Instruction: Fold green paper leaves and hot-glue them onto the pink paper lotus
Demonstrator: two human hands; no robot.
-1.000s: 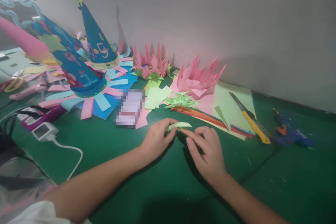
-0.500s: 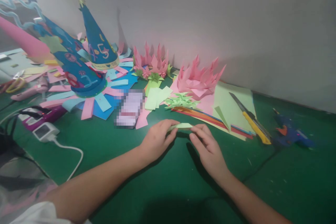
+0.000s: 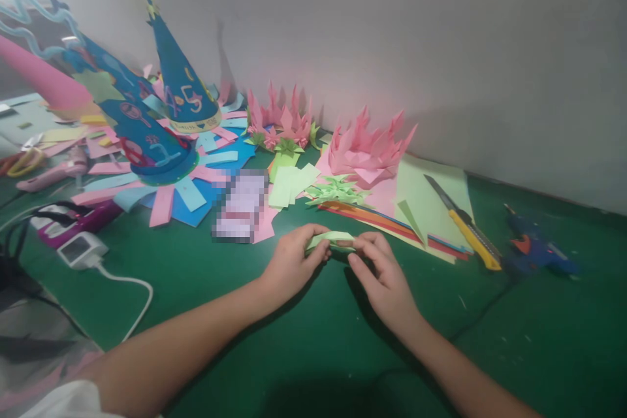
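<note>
With the left grip (image 3: 291,264) pinches the left end of the small folded light-green paper strip (image 3: 329,238), low over the green bench (image 3: 206,281) in front of the spiky pink paper flower (image 3: 367,150), and has just closed the right grip (image 3: 385,277) onto its right end, steadying both ends.

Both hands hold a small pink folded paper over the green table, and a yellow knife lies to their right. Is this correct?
Not quite. The head view shows the paper is light green, not pink. The left hand and right hand do hold it over the green table, and the yellow knife lies to their right.
</note>
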